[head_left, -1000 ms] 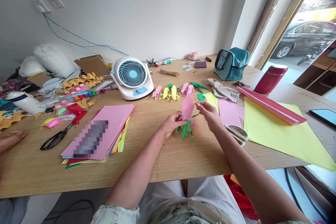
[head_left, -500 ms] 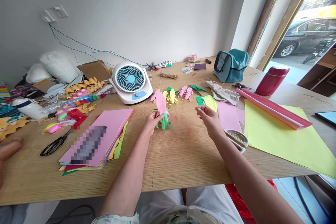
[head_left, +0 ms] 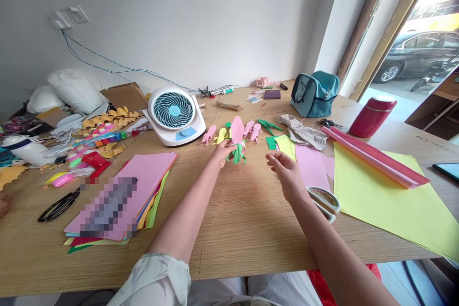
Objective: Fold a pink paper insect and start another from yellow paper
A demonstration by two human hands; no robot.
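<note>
My left hand (head_left: 223,152) is closed on a paper flower (head_left: 237,131) with pink petals and a green base, held above the table. Behind it lie several folded paper flowers: a pink one (head_left: 209,135), a yellow one (head_left: 221,136) and more pink ones (head_left: 255,132). Pinched fingers mark my right hand (head_left: 286,172), apart from the flower; whether anything tiny is between them I cannot make out. Near that hand are green paper (head_left: 271,143), a yellow sheet (head_left: 286,147), a pink sheet (head_left: 311,165) and white-handled scissors (head_left: 324,201), partly behind my forearm.
A white fan (head_left: 175,115) stands at back left. Stacked coloured paper (head_left: 143,172) and black-handled scissors (head_left: 59,205) lie left. Another person's hand (head_left: 4,204) shows at the left edge. Yellow sheets (head_left: 387,196), a red flask (head_left: 373,115) and a blue bag (head_left: 315,93) are right.
My left hand has moved right and farther from me with the paper flower, which now overlaps the row behind. My right hand stays nearly in place. The view has shifted slightly.
</note>
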